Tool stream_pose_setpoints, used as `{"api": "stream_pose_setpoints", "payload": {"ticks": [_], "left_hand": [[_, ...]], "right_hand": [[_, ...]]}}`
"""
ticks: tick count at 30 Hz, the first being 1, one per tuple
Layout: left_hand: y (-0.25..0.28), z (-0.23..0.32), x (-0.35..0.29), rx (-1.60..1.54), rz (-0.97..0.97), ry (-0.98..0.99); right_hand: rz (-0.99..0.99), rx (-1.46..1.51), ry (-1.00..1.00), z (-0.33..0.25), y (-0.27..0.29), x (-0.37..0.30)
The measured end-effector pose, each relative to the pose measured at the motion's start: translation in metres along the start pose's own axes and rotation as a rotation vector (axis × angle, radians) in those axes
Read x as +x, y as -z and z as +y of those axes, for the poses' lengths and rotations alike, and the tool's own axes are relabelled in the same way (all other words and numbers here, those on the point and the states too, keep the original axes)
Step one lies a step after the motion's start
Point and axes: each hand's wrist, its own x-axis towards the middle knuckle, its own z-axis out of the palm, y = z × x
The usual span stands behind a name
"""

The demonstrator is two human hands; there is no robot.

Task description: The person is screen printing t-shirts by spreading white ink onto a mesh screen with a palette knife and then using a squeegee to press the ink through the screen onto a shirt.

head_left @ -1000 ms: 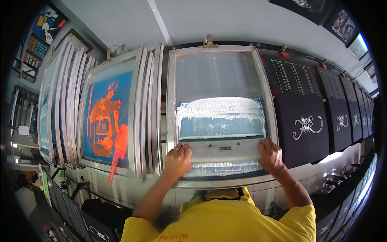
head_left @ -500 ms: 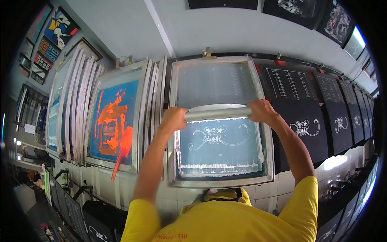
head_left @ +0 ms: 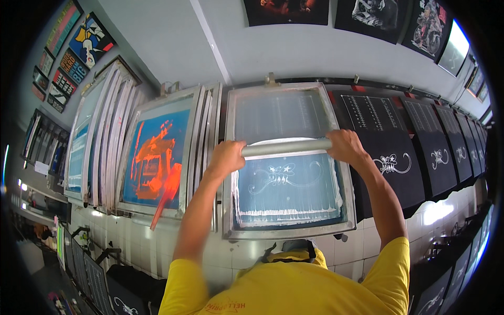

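Observation:
Both ends of a grey metal-handled squeegee [head_left: 286,148] are in my hands, with it lying crosswise over a screen-printing frame [head_left: 291,232]. My left hand [head_left: 228,156] is wrapped round its left end and my right hand [head_left: 345,145] round its right end. White ink [head_left: 286,140] shows in a strip just beyond the handle. On the blue-grey mesh nearer me is a faint curling design [head_left: 281,177]. Streaks of white ink [head_left: 289,215] line the mesh's near and side edges. The squeegee's blade is hidden under its handle.
To the left, a blue screen with orange ink [head_left: 152,168] carries an orange-smeared spatula [head_left: 167,197]; several more framed screens [head_left: 100,142] stand beside it. Black shirts [head_left: 391,168] with white curling prints run in a row to the right. Tiled floor [head_left: 336,252] lies below.
The design on the mesh looks fainter than before. My hands and the squeegee are at nearly the same place on the frame. The whole view has shifted slightly.

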Motion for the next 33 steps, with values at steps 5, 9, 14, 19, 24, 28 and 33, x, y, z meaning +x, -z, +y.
{"api": "stream_pose_setpoints", "payload": {"ticks": [5,9,14,19,24,28,33], "left_hand": [[-0.006,0.035,-0.085,0.0,0.002,-0.047],[-0.027,0.051,-0.151,0.022,0.066,-0.1],[-0.065,0.059,-0.204,0.036,0.128,-0.107],[-0.088,0.067,-0.238,0.041,0.049,-0.11],[-0.086,0.072,-0.247,0.006,-0.001,-0.074],[-0.061,0.055,-0.244,-0.294,-0.068,-0.16],[-0.109,0.006,-0.243,-0.349,0.121,0.363]], "right_hand": [[0.163,0.07,0.086,-0.017,-0.025,-0.093],[0.261,0.168,0.08,-0.046,-0.044,-0.163],[0.315,0.141,0.092,-0.074,-0.062,-0.212],[0.126,0.11,0.016,-0.094,-0.06,-0.235],[0.073,0.128,-0.016,-0.099,-0.063,-0.25],[0.18,0.269,-0.023,-0.086,-0.057,-0.249],[0.416,0.337,-0.456,-0.037,-0.09,-0.242]]}}
